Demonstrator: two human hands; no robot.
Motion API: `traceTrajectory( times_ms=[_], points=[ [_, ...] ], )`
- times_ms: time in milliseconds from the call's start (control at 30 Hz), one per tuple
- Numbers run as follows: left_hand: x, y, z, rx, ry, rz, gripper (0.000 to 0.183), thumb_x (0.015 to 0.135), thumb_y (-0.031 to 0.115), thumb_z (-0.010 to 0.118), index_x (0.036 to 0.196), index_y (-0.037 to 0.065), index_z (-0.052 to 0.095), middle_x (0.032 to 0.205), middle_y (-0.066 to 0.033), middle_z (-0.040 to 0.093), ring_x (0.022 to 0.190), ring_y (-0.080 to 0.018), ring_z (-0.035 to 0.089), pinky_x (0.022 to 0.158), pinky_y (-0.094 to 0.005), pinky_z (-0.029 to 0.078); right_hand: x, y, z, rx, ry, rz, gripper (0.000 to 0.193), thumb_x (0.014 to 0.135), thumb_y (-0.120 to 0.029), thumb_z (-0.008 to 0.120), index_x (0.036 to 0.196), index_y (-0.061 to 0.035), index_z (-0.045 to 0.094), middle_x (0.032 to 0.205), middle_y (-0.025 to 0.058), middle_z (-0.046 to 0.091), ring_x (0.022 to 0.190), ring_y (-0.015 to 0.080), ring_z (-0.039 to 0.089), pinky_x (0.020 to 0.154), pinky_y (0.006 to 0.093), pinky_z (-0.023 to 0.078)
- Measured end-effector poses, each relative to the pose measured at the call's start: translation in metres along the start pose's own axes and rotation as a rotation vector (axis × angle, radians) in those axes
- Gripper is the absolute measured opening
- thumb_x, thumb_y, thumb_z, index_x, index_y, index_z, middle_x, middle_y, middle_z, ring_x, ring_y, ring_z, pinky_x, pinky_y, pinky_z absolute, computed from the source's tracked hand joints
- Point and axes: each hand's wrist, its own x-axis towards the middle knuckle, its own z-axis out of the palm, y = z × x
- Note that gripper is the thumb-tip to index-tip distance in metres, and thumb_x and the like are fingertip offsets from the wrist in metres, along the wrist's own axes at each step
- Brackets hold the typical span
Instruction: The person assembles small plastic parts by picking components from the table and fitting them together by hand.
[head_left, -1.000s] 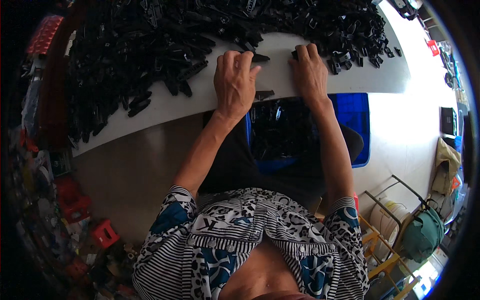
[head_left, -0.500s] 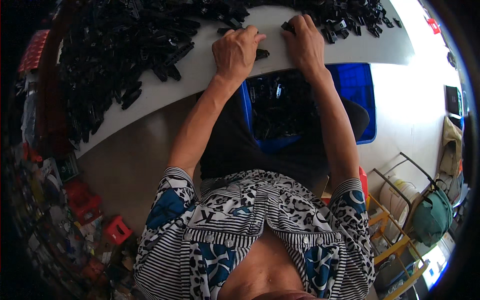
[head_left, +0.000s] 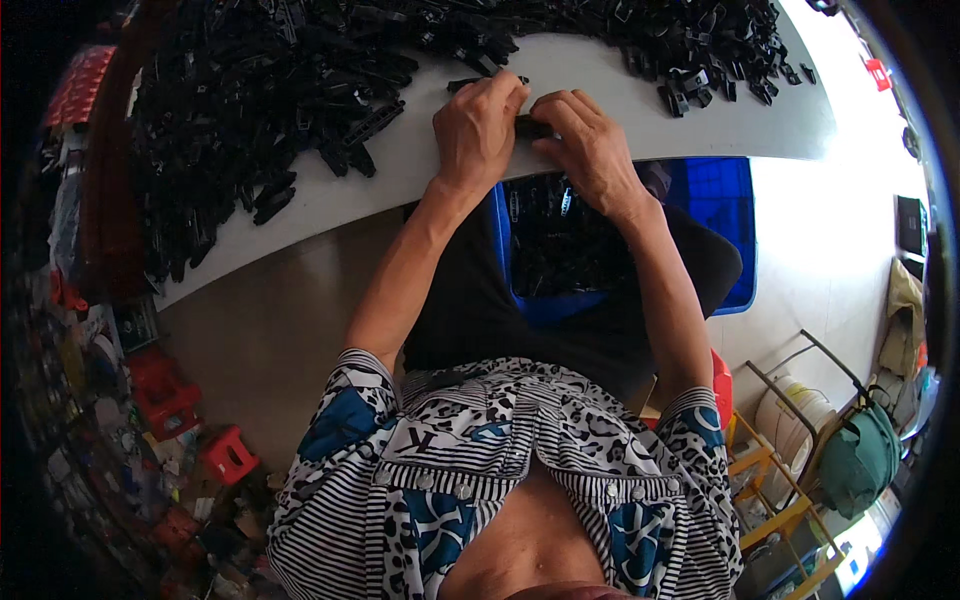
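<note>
My left hand (head_left: 474, 132) is closed over the near part of the white table, its fingers curled around one end of a dark plastic part (head_left: 532, 127). Facing it, my right hand (head_left: 590, 152) pinches the other end of this part between thumb and fingers. Most of the part is hidden by the two hands. Another slim black piece (head_left: 462, 84) lies just beyond my left knuckles. To the left spreads a big heap of long black plastic parts (head_left: 270, 110). Smaller black clips (head_left: 690, 85) are strewn at the far right.
The white table (head_left: 590, 70) has a curved-looking front edge. Below it, between my legs, stands a blue crate (head_left: 743, 260) holding more black parts (head_left: 560, 250). Red stools (head_left: 228, 455) are on the floor at left. A yellow-framed cart (head_left: 770, 470) is at right.
My right hand has come left and nearer, from beside the clips to my left hand, and now meets the dark part there. The whole view has shifted slightly downward.
</note>
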Motion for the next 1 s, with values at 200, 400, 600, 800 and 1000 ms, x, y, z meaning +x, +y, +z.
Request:
traceTrajectory(
  times_ms=[200, 400, 600, 800, 1000],
  points=[
    [-0.024, -0.006, -0.02, -0.15, -0.003, 0.204, 0.031, 0.072, 0.001, 0.079, 0.1, 0.004, 0.066, 0.094, -0.0085, 0.059, 0.092, -0.029, 0.058, 0.078, -0.0396, 0.05, -0.005, 0.009, -0.002, 0.139, 0.041, 0.122, 0.027, 0.082, -0.008, 0.07, 0.106, -0.0018, 0.058, 0.096, 0.0134, 0.061, 0.092, 0.0343, 0.061, 0.079, 0.0424, 0.05],
    [-0.027, -0.004, -0.019, -0.102, -0.04, 0.149, 0.031, 0.069, -0.001, 0.081, 0.098, 0.002, 0.071, 0.099, -0.0064, 0.061, 0.094, -0.0242, 0.06, 0.081, -0.0373, 0.051, -0.003, -0.003, -0.022, 0.197, 0.057, 0.347, 0.021, 0.087, -0.01, 0.068, 0.105, -0.0014, 0.059, 0.091, 0.0148, 0.063, 0.082, 0.0342, 0.064, 0.072, 0.0395, 0.051],
    [-0.03, -0.004, -0.025, -0.222, -0.005, 0.049, 0.028, 0.068, -0.002, 0.081, 0.093, 0.001, 0.069, 0.096, -0.0066, 0.061, 0.092, -0.0243, 0.062, 0.079, -0.0373, 0.052, -0.001, -0.005, -0.022, 0.077, -0.064, 0.151, 0.023, 0.085, -0.009, 0.07, 0.103, -0.0003, 0.06, 0.096, 0.0121, 0.061, 0.083, 0.0333, 0.065, 0.07, 0.0404, 0.054],
    [-0.036, -0.005, -0.033, -0.132, 0.0, 0.114, 0.028, 0.066, -0.003, 0.081, 0.091, 0.0, 0.069, 0.096, -0.008, 0.063, 0.088, -0.0261, 0.063, 0.076, -0.0379, 0.052, 0.002, -0.009, -0.025, -0.124, -0.087, 0.001, 0.025, 0.077, -0.008, 0.074, 0.098, -0.0002, 0.062, 0.097, 0.0102, 0.058, 0.081, 0.0302, 0.065, 0.071, 0.0387, 0.055],
    [-0.039, -0.002, -0.037, -0.203, -0.011, 0.138, 0.028, 0.064, -0.004, 0.081, 0.088, 0.0, 0.069, 0.086, -0.0082, 0.063, 0.082, -0.0277, 0.063, 0.072, -0.0385, 0.051, -0.006, -0.01, -0.027, -0.046, -0.158, -0.015, 0.025, 0.075, -0.004, 0.074, 0.096, -0.0004, 0.063, 0.091, 0.0108, 0.057, 0.075, 0.0314, 0.063, 0.064, 0.0397, 0.052]
  ],
)
